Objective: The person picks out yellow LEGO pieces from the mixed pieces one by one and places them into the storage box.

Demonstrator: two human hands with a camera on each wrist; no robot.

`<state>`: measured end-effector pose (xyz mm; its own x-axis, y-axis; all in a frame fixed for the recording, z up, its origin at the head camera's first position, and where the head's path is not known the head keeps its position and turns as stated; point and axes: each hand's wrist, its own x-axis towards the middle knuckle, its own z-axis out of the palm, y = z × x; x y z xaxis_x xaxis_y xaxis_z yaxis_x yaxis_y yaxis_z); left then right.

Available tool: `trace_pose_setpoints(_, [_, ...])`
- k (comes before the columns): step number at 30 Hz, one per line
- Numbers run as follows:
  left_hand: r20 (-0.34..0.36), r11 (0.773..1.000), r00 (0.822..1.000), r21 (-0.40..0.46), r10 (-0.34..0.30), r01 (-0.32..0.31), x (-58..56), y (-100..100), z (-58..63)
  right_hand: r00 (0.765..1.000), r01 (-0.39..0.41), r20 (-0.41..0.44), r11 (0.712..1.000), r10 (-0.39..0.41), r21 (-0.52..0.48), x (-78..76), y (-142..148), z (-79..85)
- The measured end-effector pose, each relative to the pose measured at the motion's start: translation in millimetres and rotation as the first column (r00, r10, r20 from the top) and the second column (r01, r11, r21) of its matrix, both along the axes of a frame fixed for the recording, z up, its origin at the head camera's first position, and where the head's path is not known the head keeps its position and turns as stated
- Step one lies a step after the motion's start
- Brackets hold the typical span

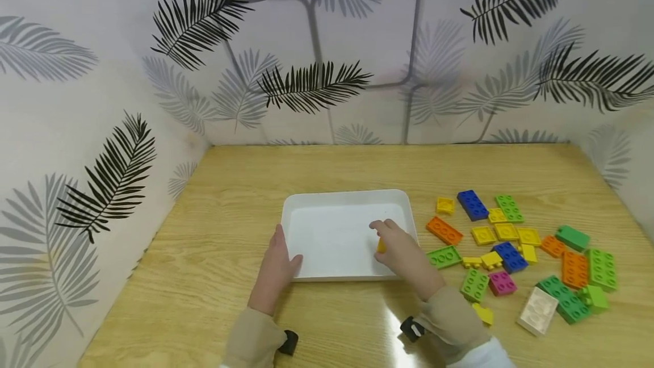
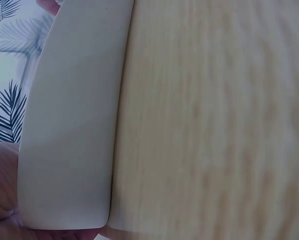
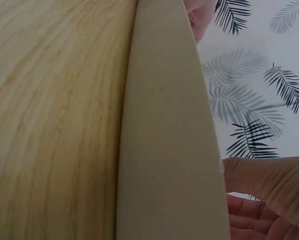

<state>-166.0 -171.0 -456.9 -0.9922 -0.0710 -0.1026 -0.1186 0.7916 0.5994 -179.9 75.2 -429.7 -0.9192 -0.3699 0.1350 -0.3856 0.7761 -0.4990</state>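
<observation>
Where it shows between the fingers, the small plastic block (image 1: 381, 246) is yellow; it is located over the right part of a shallow, white, rectangular tray (image 1: 332, 237) with rounded corners, contact with the tray floor not determinable. The right hand (image 1: 403, 251), angled inward from the lower right, pinches the block between thumb and fingers. The left hand (image 1: 276, 260) grips the tray's left front corner, fingers along the outer wall, thumb over the rim.

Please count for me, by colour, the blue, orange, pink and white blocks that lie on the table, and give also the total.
Blue blocks: 2
Orange blocks: 3
Pink block: 1
White block: 1
Total: 7
</observation>
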Motion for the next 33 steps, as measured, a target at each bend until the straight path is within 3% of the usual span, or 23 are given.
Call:
trace_pose_setpoints(8, [0.001,1.0,1.0,-0.002,0.009,-0.009,0.4,1,2.5,0.999,0.0,0.054,1.0,-0.002,0.028,-4.8,-10,-13.4])
trace_pose_setpoints(16, [0.0,1.0,1.0,-0.004,0.014,-0.014,1.2,1,2.5,0.999,-0.01,0.032,0.999,0.009,0.036,-4.9,-11,-23.3])
trace_pose_setpoints(24, [-0.023,1.0,1.0,0.002,0.005,-0.005,0.2,2,0.8,0.998,-0.016,0.065,0.998,0.013,0.059,-5.9,-12,-22.4])
trace_pose_setpoints(33, [-0.018,1.0,1.0,0.003,0.007,-0.007,-0.6,1,-2.3,0.996,0.047,0.075,0.996,-0.053,0.077,-7.5,-3,-13.1])
